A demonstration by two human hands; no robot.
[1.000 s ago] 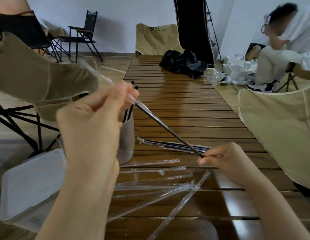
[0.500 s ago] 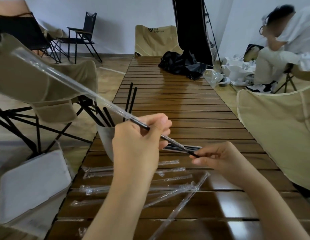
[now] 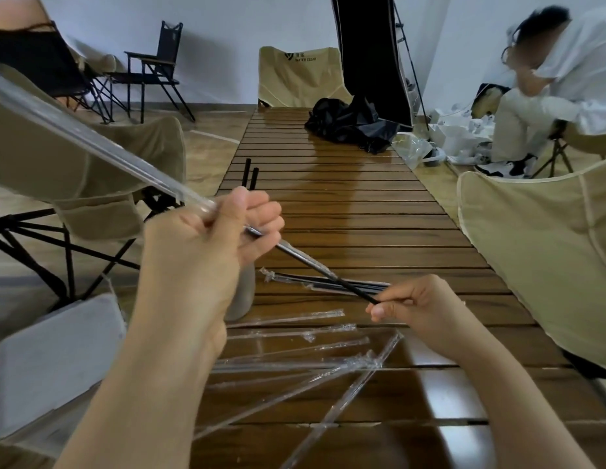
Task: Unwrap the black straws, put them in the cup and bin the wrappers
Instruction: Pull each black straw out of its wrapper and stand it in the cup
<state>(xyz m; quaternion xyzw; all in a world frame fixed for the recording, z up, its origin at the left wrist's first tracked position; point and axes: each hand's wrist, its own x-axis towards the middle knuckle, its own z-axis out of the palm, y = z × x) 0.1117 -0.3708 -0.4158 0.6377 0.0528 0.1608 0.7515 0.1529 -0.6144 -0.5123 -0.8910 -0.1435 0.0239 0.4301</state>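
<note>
My left hand (image 3: 207, 242) grips a clear wrapper (image 3: 91, 143) that stretches up to the left. A black straw (image 3: 315, 269) pokes out of it, slanting down to my right hand (image 3: 416, 302), which pinches its bare tip. Behind my left hand stands the grey cup (image 3: 242, 292), mostly hidden, with two black straws (image 3: 250, 174) sticking up from it. A small pile of wrapped straws (image 3: 328, 282) lies on the wooden slat table (image 3: 362, 214) under the held straw. Several empty clear wrappers (image 3: 295, 353) are strewn at the near edge.
A white bin (image 3: 51, 360) sits low at the left, beside the table. Beige folding chairs (image 3: 545, 252) flank both sides. A black bag (image 3: 349, 123) lies at the table's far end. A person sits on the floor at the far right (image 3: 559, 79).
My left hand has slid up and left along the wrapper, baring more of the black straw. My right hand has held its place on the tip.
</note>
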